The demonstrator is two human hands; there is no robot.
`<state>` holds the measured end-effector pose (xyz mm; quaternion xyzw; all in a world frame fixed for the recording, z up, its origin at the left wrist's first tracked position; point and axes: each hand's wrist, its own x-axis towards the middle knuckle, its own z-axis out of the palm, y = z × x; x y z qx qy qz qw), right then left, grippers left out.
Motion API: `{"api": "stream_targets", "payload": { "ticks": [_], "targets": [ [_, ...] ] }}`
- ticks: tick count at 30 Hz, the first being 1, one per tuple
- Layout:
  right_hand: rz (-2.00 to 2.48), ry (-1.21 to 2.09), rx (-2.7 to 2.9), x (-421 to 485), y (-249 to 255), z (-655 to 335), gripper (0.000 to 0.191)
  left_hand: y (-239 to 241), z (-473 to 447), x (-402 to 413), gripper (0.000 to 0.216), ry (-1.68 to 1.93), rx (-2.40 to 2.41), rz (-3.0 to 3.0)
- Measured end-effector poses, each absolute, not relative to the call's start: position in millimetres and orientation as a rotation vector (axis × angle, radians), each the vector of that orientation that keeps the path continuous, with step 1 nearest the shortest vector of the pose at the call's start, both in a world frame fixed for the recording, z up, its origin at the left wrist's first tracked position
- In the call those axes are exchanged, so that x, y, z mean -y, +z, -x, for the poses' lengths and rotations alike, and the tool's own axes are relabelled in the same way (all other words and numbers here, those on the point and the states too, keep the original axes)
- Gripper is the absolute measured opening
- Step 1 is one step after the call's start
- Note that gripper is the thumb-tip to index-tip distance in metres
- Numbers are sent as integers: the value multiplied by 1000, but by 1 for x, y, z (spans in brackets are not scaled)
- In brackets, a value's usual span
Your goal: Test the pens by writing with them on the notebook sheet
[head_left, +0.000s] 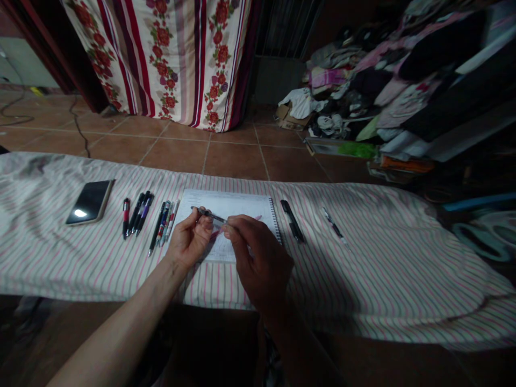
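Observation:
Between my two hands, above the open spiral notebook (242, 200), a dark slim pen (213, 216) is held nearly level. My left hand (192, 234) is closed on its left end, palm turned up. My right hand (260, 258) pinches its right end from above, and the fingers hide that tip. Something pinkish lies on the notebook page, mostly behind my hands, and I cannot make out what it is. Left of the notebook lie pens in a row (163, 223) and a group of dark pens (140, 212), with a red and black pen (126, 217) beside them.
A black marker (292, 220) and a thin white and black pen (334, 226) lie right of the notebook. A phone (89, 201) rests at the far left of the striped cloth (382, 258). Beyond are a floral curtain (185, 59) and piled clothes (363, 80).

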<state>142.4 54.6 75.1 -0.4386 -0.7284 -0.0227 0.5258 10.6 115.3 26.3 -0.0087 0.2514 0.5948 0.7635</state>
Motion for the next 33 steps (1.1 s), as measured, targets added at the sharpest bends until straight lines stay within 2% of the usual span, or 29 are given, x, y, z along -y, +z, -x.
{"api": "stream_targets", "payload": {
  "ticks": [33],
  "targets": [
    [1068,1,1775,-56,72,-141,15,29,-14,-114,33,1303,-557,42]
  ]
}}
